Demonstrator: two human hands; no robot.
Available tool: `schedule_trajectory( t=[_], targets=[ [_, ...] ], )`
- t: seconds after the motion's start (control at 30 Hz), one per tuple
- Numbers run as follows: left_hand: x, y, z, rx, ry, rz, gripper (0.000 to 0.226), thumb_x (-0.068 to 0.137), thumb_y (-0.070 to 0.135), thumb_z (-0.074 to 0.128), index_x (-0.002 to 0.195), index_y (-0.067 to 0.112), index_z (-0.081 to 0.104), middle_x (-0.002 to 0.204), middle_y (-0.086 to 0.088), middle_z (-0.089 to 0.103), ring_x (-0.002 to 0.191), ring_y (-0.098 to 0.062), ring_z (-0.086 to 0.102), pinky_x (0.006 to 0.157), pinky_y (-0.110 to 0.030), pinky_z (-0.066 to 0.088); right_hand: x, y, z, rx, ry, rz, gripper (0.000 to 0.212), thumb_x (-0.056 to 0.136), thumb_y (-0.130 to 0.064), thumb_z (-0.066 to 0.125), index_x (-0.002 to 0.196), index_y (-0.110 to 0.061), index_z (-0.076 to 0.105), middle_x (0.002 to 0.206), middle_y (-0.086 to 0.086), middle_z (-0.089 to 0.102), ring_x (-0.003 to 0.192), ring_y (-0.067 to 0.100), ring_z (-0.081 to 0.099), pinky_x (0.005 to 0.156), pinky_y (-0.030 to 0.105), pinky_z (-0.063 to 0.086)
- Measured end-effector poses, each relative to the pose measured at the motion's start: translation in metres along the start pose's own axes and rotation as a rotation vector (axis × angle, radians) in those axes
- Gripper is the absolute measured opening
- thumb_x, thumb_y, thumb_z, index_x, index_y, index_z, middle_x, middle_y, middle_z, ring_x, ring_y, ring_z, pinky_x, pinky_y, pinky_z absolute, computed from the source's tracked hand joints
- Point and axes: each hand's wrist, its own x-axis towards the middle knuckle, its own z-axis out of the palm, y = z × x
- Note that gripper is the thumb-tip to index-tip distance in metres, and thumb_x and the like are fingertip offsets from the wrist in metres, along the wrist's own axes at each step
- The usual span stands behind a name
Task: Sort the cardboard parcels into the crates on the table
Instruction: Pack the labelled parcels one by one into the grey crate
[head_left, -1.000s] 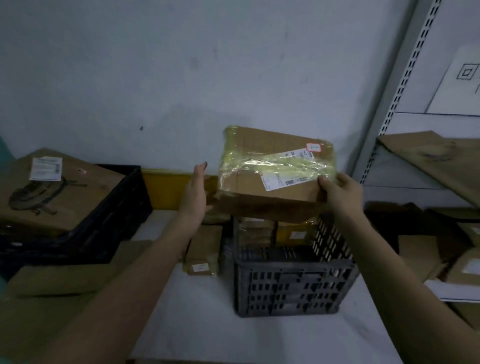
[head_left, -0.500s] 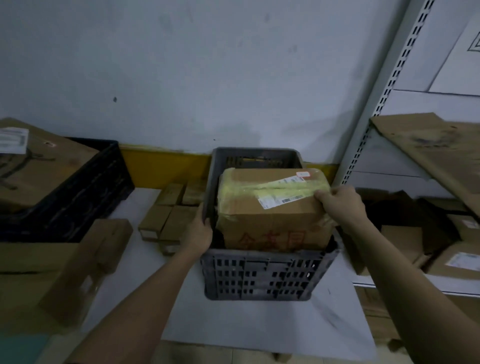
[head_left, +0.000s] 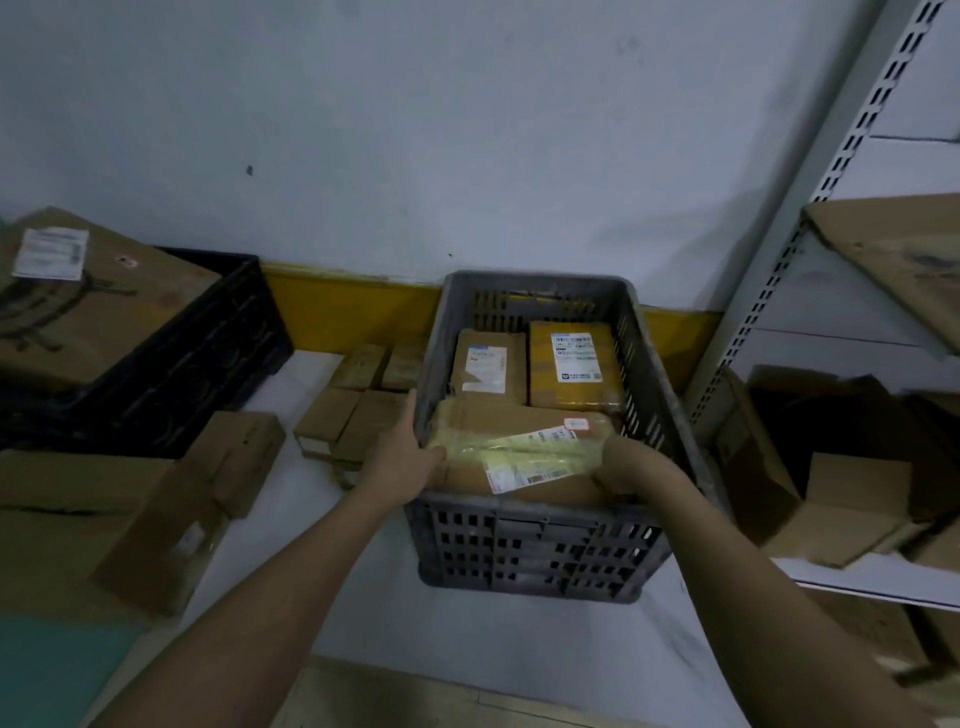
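Head view: left hand (head_left: 402, 457) and right hand (head_left: 621, 460) grip taped parcel (head_left: 519, 452) inside grey crate (head_left: 530, 540).

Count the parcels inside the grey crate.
3 visible in the grey crate: the taped parcel at the front, a brown parcel back left, a yellow parcel back right. Others may lie hidden underneath.

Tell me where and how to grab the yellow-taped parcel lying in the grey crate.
Grip the yellow-taped parcel by its two short ends from above, as the left hand and right hand do now. It lies flat and wide inside the grey crate, whose walls block any reach from the sides.
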Motion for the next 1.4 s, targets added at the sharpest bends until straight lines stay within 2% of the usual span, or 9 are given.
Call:
schedule_trajectory(
  t=[0.13, 0.3, 0.43, 0.63, 0.73, 0.83, 1.0, 1.13, 1.4],
  targets=[
    [0.000, 0.002, 0.000, -0.004, 0.022, 0.010, 0.094, 0.094, 0.032, 0.065, 0.158, 0.035, -0.003, 0.133, -0.014, 0.059, 0.065, 0.002, 0.039, 0.078, -0.036, 0.049, -0.005, 0.015, 0.001, 0.087, -0.024, -0.146, 0.032, 0.103, -0.021, 0.042, 0.129, -0.012, 0.060, 0.133, 0.009, 0.059, 0.109, 0.022, 0.056, 0.095, 0.030, 0.043],
    [-0.005, 0.004, -0.001, -0.045, 0.037, 0.012, 0.091, 0.093, 0.029, 0.064, 0.158, 0.036, 0.000, 0.131, -0.016, 0.061, 0.069, -0.003, 0.048, 0.088, -0.045, 0.053, 0.004, 0.024, 0.012, 0.233, 0.032, -0.110, 0.031, 0.102, -0.025, 0.044, 0.121, -0.011, 0.064, 0.128, 0.012, 0.063, 0.108, 0.025, 0.058, 0.092, 0.030, 0.041],
    [-0.013, 0.010, -0.001, -0.035, 0.048, -0.004, 0.086, 0.095, 0.030, 0.059, 0.157, 0.039, 0.001, 0.146, -0.009, 0.050, 0.104, -0.028, 0.062, 0.089, -0.046, 0.054, 0.003, 0.018, 0.017, 0.224, 0.059, -0.054, 0.050, 0.107, -0.037, 0.030, 0.134, -0.004, 0.056, 0.139, 0.018, 0.055, 0.124, 0.031, 0.053, 0.099, 0.033, 0.039],
    [-0.015, 0.017, -0.004, 0.112, 0.057, -0.065, 0.079, 0.098, 0.050, 0.049, 0.158, 0.037, -0.001, 0.103, -0.008, 0.070, 0.074, -0.026, 0.064, 0.062, -0.033, 0.049, -0.003, 0.011, 0.015, 0.039, 0.104, 0.006, 0.045, 0.106, -0.032, 0.025, 0.124, -0.008, 0.059, 0.127, 0.014, 0.061, 0.095, 0.023, 0.054, 0.082, 0.031, 0.041],
    [-0.013, 0.019, -0.013, 0.135, -0.031, -0.043, 0.077, 0.098, 0.060, 0.041, 0.159, 0.034, 0.002, 0.151, -0.011, 0.044, 0.118, -0.031, 0.057, 0.083, -0.036, 0.049, -0.010, 0.004, 0.009, -0.108, 0.069, 0.067, 0.042, 0.105, -0.028, 0.028, 0.131, -0.008, 0.054, 0.132, 0.014, 0.057, 0.112, 0.027, 0.056, 0.095, 0.036, 0.046],
    [-0.013, 0.017, -0.036, 0.156, -0.025, -0.010, 0.071, 0.097, 0.065, 0.033, 0.157, 0.028, 0.022, 0.163, -0.007, 0.025, 0.145, -0.029, 0.030, 0.115, -0.045, 0.032, -0.012, -0.015, -0.004, -0.189, 0.232, 0.131, 0.031, 0.100, -0.027, 0.044, 0.123, -0.015, 0.061, 0.116, 0.008, 0.064, 0.102, 0.025, 0.062, 0.085, 0.039, 0.052],
    [-0.016, -0.003, -0.098, 0.230, 0.156, -0.009, 0.062, 0.101, 0.059, 0.032, 0.152, 0.026, 0.035, 0.157, -0.009, 0.035, 0.141, -0.031, 0.035, 0.113, -0.043, 0.031, -0.017, -0.090, -0.032, -0.125, 0.486, -0.232, 0.032, 0.103, -0.034, 0.040, 0.102, -0.006, 0.056, 0.092, 0.010, 0.058, 0.088, 0.030, 0.060, 0.071, 0.038, 0.051],
    [-0.028, -0.030, -0.134, 0.230, 0.193, -0.046, 0.054, 0.104, 0.047, 0.035, 0.151, 0.020, 0.038, 0.155, -0.010, 0.039, 0.137, -0.030, 0.039, 0.110, -0.039, 0.034, -0.024, -0.163, -0.023, 0.012, 0.458, -0.526, 0.043, 0.105, -0.038, 0.040, 0.124, -0.003, 0.055, 0.116, 0.016, 0.061, 0.100, 0.034, 0.060, 0.081, 0.043, 0.052],
    [0.008, -0.066, -0.193, 0.198, 0.163, -0.030, 0.055, 0.105, 0.041, 0.041, 0.154, 0.017, 0.032, 0.159, -0.009, 0.028, 0.140, -0.031, 0.036, 0.105, -0.037, 0.035, 0.012, -0.278, 0.007, -0.026, 0.307, -0.589, 0.039, 0.105, -0.040, 0.036, 0.113, -0.007, 0.056, 0.118, 0.016, 0.055, 0.106, 0.036, 0.052, 0.081, 0.040, 0.041]
  ],
)
